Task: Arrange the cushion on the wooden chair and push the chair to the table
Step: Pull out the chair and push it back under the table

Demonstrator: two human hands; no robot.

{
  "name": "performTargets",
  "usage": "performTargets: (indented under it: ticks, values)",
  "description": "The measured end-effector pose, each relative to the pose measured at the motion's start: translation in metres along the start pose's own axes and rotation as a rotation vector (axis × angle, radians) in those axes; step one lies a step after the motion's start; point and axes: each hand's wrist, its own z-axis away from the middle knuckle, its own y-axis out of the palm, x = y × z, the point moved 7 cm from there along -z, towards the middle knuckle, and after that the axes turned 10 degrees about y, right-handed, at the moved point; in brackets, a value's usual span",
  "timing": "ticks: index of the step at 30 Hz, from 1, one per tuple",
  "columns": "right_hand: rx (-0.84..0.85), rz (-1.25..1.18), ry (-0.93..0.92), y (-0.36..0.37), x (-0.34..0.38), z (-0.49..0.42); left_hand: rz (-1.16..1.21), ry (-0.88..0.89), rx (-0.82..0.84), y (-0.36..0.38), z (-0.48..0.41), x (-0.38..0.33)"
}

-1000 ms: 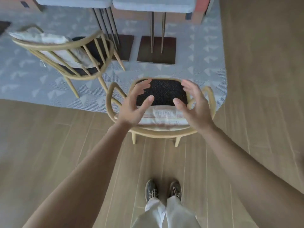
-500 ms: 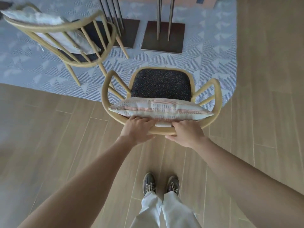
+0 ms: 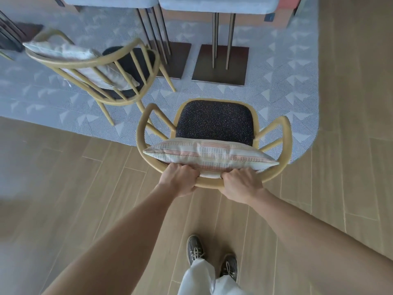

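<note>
A second pale yellow wooden armchair with a spindle back and a dark seat pad [image 3: 124,56] stood on a grey-blue woven rug patterned with pale triangles [image 3: 276,99]. A cream rectangular pillow [image 3: 70,51] leaned tilted against that chair's back, its top edge above the rail. The rug's rounded corner lay on a light brown wood-plank floor [image 3: 63,188]. At the bottom edge, a pair of grey lace-up shoes [image 3: 194,250] stood on the planks beneath loose white trouser legs [image 3: 200,277]. A terracotta-coloured block [image 3: 287,9] sat at the rug's far edge.
</note>
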Motion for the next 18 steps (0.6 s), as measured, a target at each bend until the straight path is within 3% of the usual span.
performTargets:
  ticks: [18]
  values:
    - [0.058, 0.0, 0.077, -0.056, -0.086, -0.22, 0.025, 0.067, -0.035, -0.071, -0.187, 0.16]
